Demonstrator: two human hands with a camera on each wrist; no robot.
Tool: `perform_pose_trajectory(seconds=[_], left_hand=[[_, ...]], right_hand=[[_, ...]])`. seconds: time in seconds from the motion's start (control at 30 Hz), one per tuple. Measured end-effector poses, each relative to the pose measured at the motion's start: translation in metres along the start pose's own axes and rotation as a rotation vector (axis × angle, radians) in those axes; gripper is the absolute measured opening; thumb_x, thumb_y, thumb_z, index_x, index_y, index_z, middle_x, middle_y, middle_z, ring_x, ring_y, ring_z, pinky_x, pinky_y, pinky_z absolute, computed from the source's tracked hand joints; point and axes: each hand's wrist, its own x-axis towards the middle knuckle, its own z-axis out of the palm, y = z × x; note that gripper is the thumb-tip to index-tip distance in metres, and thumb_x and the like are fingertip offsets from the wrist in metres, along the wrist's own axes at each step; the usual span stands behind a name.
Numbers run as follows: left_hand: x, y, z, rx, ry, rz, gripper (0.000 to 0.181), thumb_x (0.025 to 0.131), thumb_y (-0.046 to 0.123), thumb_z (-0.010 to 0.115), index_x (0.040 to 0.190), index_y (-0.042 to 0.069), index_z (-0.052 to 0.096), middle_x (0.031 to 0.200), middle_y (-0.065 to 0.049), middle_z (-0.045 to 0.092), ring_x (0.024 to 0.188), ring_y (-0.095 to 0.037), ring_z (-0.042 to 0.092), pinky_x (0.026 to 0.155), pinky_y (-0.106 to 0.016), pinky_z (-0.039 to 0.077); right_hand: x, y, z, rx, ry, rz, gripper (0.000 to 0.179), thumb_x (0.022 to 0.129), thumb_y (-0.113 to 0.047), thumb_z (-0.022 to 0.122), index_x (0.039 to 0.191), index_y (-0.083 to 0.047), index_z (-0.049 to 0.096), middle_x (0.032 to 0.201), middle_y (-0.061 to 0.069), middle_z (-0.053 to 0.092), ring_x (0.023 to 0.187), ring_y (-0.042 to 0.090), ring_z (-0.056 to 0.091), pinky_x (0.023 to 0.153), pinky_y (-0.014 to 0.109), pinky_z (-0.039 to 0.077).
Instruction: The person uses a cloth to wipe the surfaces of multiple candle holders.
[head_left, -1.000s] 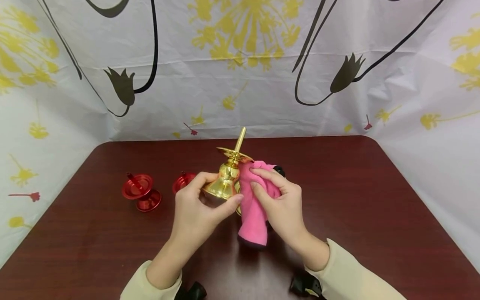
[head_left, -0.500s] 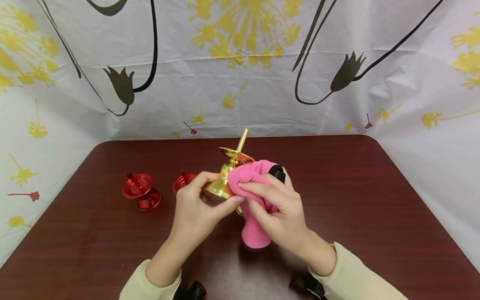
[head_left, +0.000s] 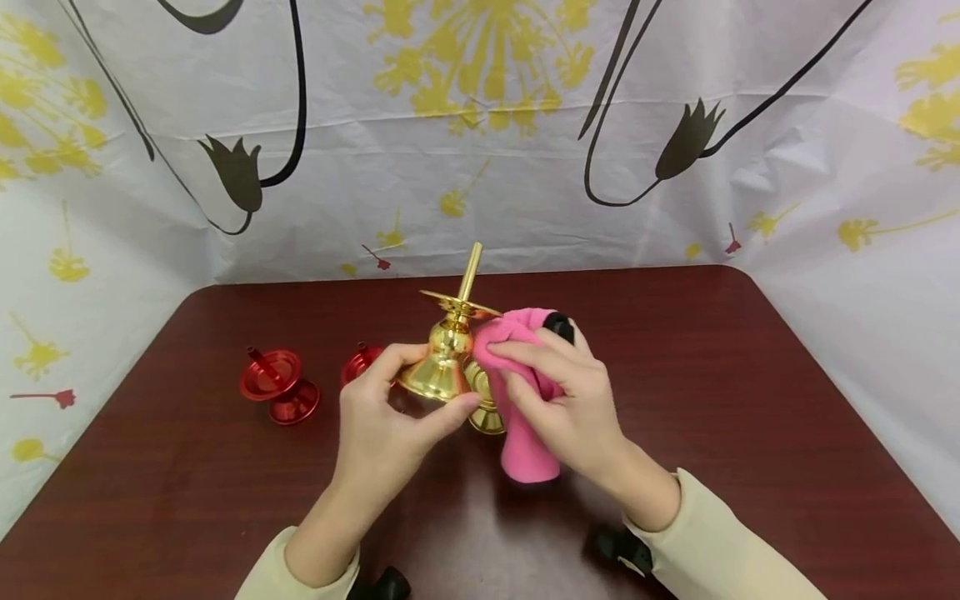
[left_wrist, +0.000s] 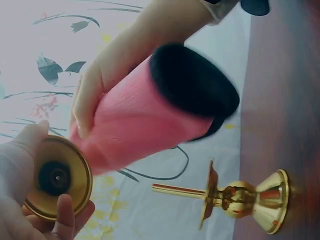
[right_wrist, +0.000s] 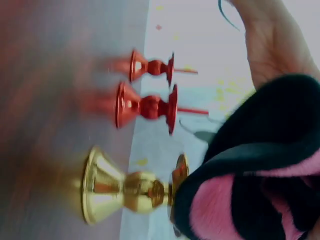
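Observation:
My left hand (head_left: 382,437) grips a shiny gold candlestick (head_left: 437,368) by its flared base, holding it tilted above the table with the spike upward. In the left wrist view its hollow underside (left_wrist: 77,190) faces the camera. Pinched and bunched in my right hand (head_left: 581,408) is a pink cloth (head_left: 528,454) with a black reverse side. The cloth lies right beside the candlestick's body; whether it touches cannot be told. A second gold candlestick (left_wrist: 235,200) stands upright on the table behind the hands, partly covered by them in the head view.
Two red candlesticks stand on the left of the dark wooden table (head_left: 172,467): one in full view (head_left: 273,379), the other (head_left: 360,362) partly behind my left hand. A patterned white sheet (head_left: 480,200) hangs around the table's back and sides.
The right hand first bunched the cloth up against the gold candlestick, then drew it slightly right. More of the second gold candlestick now shows. The left hand keeps its grip.

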Motion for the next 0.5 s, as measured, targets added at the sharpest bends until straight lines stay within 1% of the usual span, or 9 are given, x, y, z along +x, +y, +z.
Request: perform_pose_trajectory(seconds=[0.07, 0.1, 0.13, 0.2, 0.3, 0.37, 0.4, 0.43, 0.5], left_hand=[[-0.0001, 0.0006, 0.0000, 0.015, 0.004, 0.025, 0.050, 0.064, 0.021, 0.094, 0.104, 0.006, 0.068, 0.090, -0.002, 0.074, 0.070, -0.008, 0.061, 0.054, -0.026, 0.053], [0.0001, 0.0005, 0.0000, 0.023, 0.005, 0.038, 0.050, 0.064, 0.021, 0.095, 0.103, 0.006, 0.068, 0.090, -0.002, 0.074, 0.070, -0.008, 0.061, 0.055, -0.027, 0.053], [0.0004, 0.0003, 0.0001, 0.029, 0.005, 0.055, 0.050, 0.063, 0.022, 0.095, 0.103, 0.006, 0.068, 0.089, -0.002, 0.074, 0.071, -0.008, 0.062, 0.056, -0.028, 0.054], [0.0009, -0.0004, 0.0002, 0.043, 0.007, 0.094, 0.051, 0.063, 0.023, 0.095, 0.102, 0.006, 0.068, 0.089, -0.002, 0.074, 0.072, -0.009, 0.064, 0.058, -0.030, 0.055], [0.0015, -0.0020, -0.0003, 0.072, 0.021, 0.146, 0.052, 0.062, 0.024, 0.095, 0.101, 0.005, 0.067, 0.091, -0.003, 0.074, 0.076, -0.010, 0.066, 0.062, -0.026, 0.056], [0.0020, -0.0034, -0.0006, 0.084, 0.028, 0.159, 0.052, 0.062, 0.024, 0.095, 0.101, 0.005, 0.067, 0.091, -0.003, 0.074, 0.077, -0.010, 0.067, 0.064, -0.024, 0.055], [0.0023, -0.0043, -0.0006, 0.086, 0.027, 0.162, 0.052, 0.062, 0.024, 0.095, 0.101, 0.005, 0.067, 0.092, -0.003, 0.074, 0.077, -0.010, 0.067, 0.064, -0.023, 0.055], [0.0025, -0.0051, -0.0004, 0.086, 0.025, 0.162, 0.052, 0.062, 0.024, 0.095, 0.101, 0.005, 0.068, 0.091, -0.003, 0.074, 0.077, -0.010, 0.067, 0.064, -0.023, 0.055], [0.0027, -0.0063, 0.0001, 0.089, 0.020, 0.158, 0.051, 0.063, 0.025, 0.095, 0.101, 0.005, 0.068, 0.090, -0.003, 0.074, 0.076, -0.009, 0.066, 0.063, -0.024, 0.055]], right_hand=[[-0.0013, -0.0025, 0.0025, 0.030, 0.067, 0.022, 0.021, 0.082, 0.003, 0.072, 0.102, -0.003, 0.076, 0.100, 0.014, 0.074, 0.099, 0.013, 0.066, 0.098, 0.030, 0.040], [-0.0017, -0.0042, 0.0033, 0.043, 0.085, 0.019, 0.019, 0.084, 0.000, 0.073, 0.103, -0.003, 0.076, 0.102, 0.015, 0.074, 0.104, 0.014, 0.065, 0.099, 0.029, 0.040], [-0.0016, -0.0058, 0.0040, 0.045, 0.093, 0.002, 0.017, 0.087, -0.003, 0.072, 0.103, -0.002, 0.076, 0.102, 0.016, 0.074, 0.104, 0.015, 0.065, 0.098, 0.029, 0.039], [-0.0010, -0.0081, 0.0060, 0.028, 0.084, -0.066, 0.015, 0.092, -0.010, 0.069, 0.103, -0.002, 0.076, 0.101, 0.015, 0.074, 0.107, 0.020, 0.065, 0.100, 0.034, 0.039], [0.0006, -0.0092, 0.0095, -0.005, 0.044, -0.217, 0.017, 0.095, -0.014, 0.065, 0.101, -0.002, 0.076, 0.096, 0.013, 0.074, 0.095, 0.021, 0.065, 0.095, 0.041, 0.037], [0.0014, -0.0079, 0.0106, -0.013, 0.020, -0.285, 0.016, 0.095, -0.011, 0.063, 0.098, -0.003, 0.076, 0.092, 0.011, 0.073, 0.089, 0.022, 0.064, 0.095, 0.045, 0.037], [0.0014, -0.0067, 0.0108, -0.003, 0.015, -0.292, 0.016, 0.095, -0.011, 0.063, 0.098, -0.003, 0.076, 0.090, 0.010, 0.073, 0.085, 0.019, 0.063, 0.095, 0.045, 0.037], [0.0014, -0.0053, 0.0108, 0.009, 0.017, -0.278, 0.016, 0.095, -0.011, 0.063, 0.098, -0.002, 0.076, 0.090, 0.010, 0.072, 0.081, 0.017, 0.060, 0.093, 0.042, 0.037], [0.0005, -0.0029, 0.0102, 0.034, 0.033, -0.210, 0.017, 0.096, -0.015, 0.064, 0.098, -0.002, 0.076, 0.091, 0.012, 0.072, 0.085, 0.016, 0.061, 0.095, 0.037, 0.037]])
